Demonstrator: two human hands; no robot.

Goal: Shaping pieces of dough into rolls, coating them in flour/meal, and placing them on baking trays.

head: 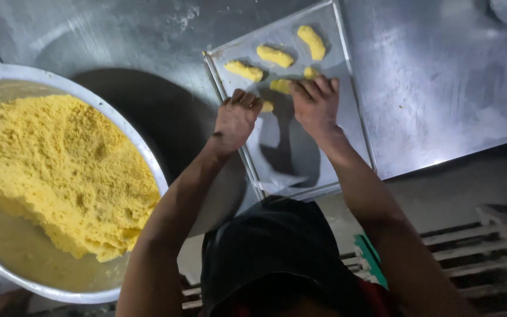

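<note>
Pressing down on the metal tray [356, 126], your left hand [236, 120] and right hand [316, 104] each curl loosely over a yellow dough piece [281, 86]; squeeze harder and the soft pieces may crumble or smear into neighbours.

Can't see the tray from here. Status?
Left hand and right hand pressing small yellow dough pieces on flat metal tray. Four shaped. Nothing blocking.

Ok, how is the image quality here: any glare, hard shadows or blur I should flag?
Head view: glare whitens the steel table at right; the hands cast a hard dark shadow down the metal tray; a round shadow lies beside the big bowl; the yellow crumbly dough is sharp, the dark cloth at the bottom edge soft.
</note>
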